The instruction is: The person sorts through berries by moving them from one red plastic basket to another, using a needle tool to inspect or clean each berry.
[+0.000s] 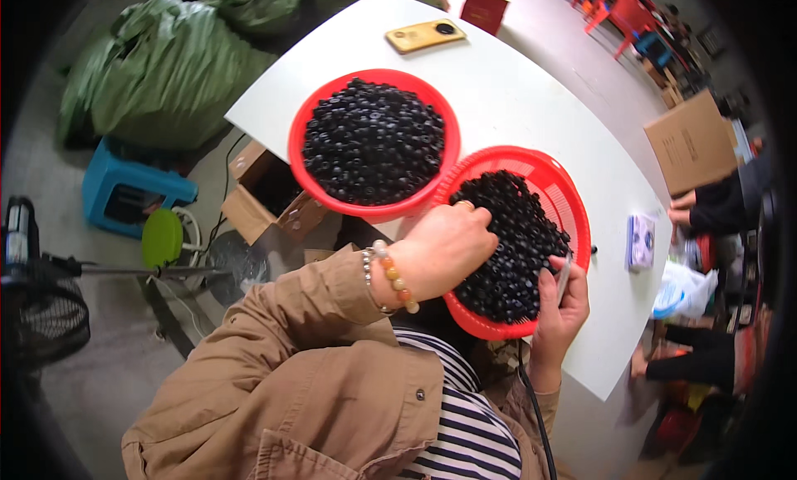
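Observation:
My left hand (pixel 446 249), with beaded bracelets at the wrist, reaches into a red plastic basket (pixel 574 199) of small black ring-like parts (pixel 508 268). Its fingers are curled down against the parts, and what the fingertips grip is hidden. At the basket's right rim, my right hand (pixel 562 310) is closed round a slim, pale, pen-like tool (pixel 564 279), held tilted between thumb and fingers. A second red basket (pixel 300 158), heaped with similar black parts (pixel 374 144), stands farther left, beside the first.
The baskets stand at the edge of a white table (pixel 531 90). On it lie a yellow-cased phone (pixel 411 36) and a tissue pack (pixel 641 242). A black cable (pixel 538 413) hangs below my right hand. An open carton (pixel 270 189), blue stool (pixel 124 185) and fan (pixel 46 306) stand left.

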`<state>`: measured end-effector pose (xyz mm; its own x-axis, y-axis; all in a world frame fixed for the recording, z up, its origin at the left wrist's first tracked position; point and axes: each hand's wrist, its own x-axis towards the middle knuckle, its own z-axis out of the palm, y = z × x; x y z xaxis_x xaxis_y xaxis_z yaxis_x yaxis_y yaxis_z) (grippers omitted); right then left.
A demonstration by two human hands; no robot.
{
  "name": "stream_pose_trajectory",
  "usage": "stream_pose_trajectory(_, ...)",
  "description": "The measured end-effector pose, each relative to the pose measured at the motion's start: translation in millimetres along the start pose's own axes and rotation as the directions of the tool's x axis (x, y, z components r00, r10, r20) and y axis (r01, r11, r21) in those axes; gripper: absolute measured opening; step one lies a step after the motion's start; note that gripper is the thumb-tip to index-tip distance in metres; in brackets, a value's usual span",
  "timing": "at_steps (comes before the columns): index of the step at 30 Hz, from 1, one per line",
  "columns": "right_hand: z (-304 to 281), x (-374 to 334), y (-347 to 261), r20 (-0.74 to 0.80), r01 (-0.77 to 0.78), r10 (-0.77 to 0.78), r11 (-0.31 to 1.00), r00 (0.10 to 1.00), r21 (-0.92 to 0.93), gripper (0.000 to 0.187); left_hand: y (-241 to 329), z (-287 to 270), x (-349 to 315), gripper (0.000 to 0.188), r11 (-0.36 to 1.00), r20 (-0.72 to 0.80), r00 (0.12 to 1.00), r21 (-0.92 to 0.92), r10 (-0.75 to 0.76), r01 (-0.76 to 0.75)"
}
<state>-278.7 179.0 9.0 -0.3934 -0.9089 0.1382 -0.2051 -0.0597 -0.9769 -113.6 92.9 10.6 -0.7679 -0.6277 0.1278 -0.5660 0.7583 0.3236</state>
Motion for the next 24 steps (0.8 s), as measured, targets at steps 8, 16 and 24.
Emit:
stream_pose_trajectory(8, -1.8, -1.4, 1.4, 0.038, -0.022, 0.023, 1.000, 0.999, -0.013, 0.015, -7.6, -1.5, -4.9, 0.006, 0.996, 0.008, 0.996, 0.009, 0.090, -0.090)
stream_pose_trajectory(16, -2.6, -2.1, 2.7, 0.025, -0.052, 0.052, 0.998, 0.998, 0.030, 0.015, -21.5, 3.4, 0.8, 0.014, 0.973, -0.086, 0.983, -0.152, 0.162, -0.174)
stream_pose_trajectory(24, -9.2, 1.5, -0.9, 0.087, -0.084, 0.074, 0.990, 0.993, 0.111, 0.015, -0.8, -22.9, -1.6, 0.016, -0.109, 0.108, 0.989, -0.989, -0.105, 0.096)
